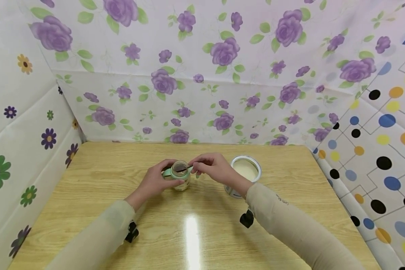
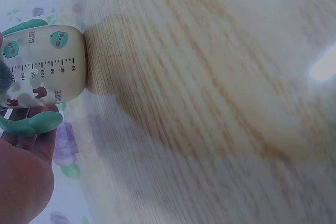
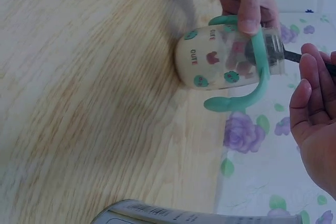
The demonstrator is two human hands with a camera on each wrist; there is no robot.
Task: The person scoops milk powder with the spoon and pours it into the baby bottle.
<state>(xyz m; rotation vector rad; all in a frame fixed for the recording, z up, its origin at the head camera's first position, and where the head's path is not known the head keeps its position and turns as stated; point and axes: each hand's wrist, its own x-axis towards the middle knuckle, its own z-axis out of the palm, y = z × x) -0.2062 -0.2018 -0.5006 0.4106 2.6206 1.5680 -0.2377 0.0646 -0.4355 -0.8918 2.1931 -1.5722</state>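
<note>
A clear baby bottle (image 1: 181, 185) with green handles stands upright and uncapped on the table. My left hand (image 1: 155, 180) grips it from the left, thumb across the front. Pale contents fill its lower part, and the left wrist view shows the bottle's measuring scale (image 2: 44, 69). From the right, my right hand (image 1: 216, 168) pinches the handle of a dark spoon (image 3: 292, 56), which reaches down through the bottle's mouth. Through the bottle wall the spoon's dark head shows above the pale contents. In the right wrist view one green handle (image 3: 258, 85) faces the camera.
An open tin (image 1: 232, 192) of cream-coloured contents stands right of the bottle, partly behind my right forearm. The wooden table (image 1: 155, 232) ends at a flowered cloth backdrop (image 1: 195, 105). Patterned cloths hang on the left and right sides too.
</note>
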